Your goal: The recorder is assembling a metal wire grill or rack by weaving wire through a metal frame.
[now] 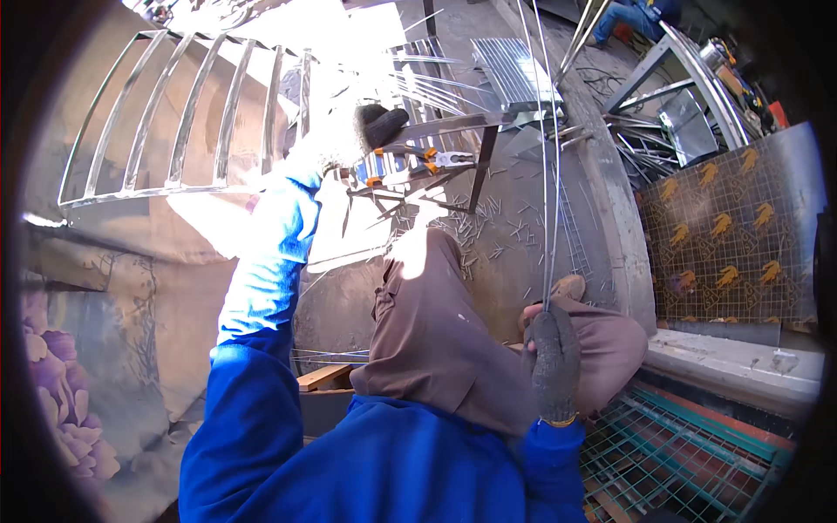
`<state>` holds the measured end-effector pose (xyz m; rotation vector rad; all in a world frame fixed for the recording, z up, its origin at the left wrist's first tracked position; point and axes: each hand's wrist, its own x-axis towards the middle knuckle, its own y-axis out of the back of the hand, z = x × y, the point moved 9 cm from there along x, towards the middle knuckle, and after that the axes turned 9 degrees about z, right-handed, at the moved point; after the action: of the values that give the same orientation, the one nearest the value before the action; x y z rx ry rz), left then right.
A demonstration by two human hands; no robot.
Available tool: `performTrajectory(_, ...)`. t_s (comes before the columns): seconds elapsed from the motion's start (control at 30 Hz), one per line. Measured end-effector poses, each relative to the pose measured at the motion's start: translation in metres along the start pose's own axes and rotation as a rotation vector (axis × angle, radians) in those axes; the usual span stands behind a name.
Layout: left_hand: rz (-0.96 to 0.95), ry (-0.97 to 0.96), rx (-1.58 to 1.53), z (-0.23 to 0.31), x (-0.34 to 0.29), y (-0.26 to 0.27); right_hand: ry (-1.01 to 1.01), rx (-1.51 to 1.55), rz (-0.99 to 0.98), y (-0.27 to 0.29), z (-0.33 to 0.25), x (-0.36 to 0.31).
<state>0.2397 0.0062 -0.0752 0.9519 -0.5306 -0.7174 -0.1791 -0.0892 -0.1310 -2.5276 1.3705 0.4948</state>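
Observation:
My right hand (555,362), in a dark grey glove, is closed around the lower ends of thin metal rods (547,200), beside my right knee. The rods rise past the top of the picture. My left arm reaches forward to the work bench. There my left hand (377,129), in a pale glove with dark fingers, has its fingers bent together at the bench edge; glare hides what they hold, if anything. Just below it lie pliers (445,160) with orange and dark handles. Left of that hand stands a curved metal frame (179,148) with several crossbars.
Several thin strips (440,91) lie on the bench beside a ribbed metal stack (516,74). Short metal offcuts (488,228) litter the floor. On the right are a patterned board (724,235), a metal stand (667,65) and green wire mesh (680,444). Another person's blue-clad leg (621,19) shows far right.

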Motion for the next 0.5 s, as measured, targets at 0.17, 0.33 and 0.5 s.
performTrajectory(0.17,0.275,0.158,0.003,0.021,-0.034,0.022,0.220,-0.404,-0.010,0.008,-0.028,0.030)
performTrajectory(0.33,0.363,0.219,0.042,0.010,-0.029,0.020,0.386,-0.713,-0.192,-0.020,-0.048,0.048)
performTrajectory(0.5,0.326,0.183,0.057,-0.006,-0.030,0.019,0.698,-0.818,-0.088,-0.034,-0.104,0.098)
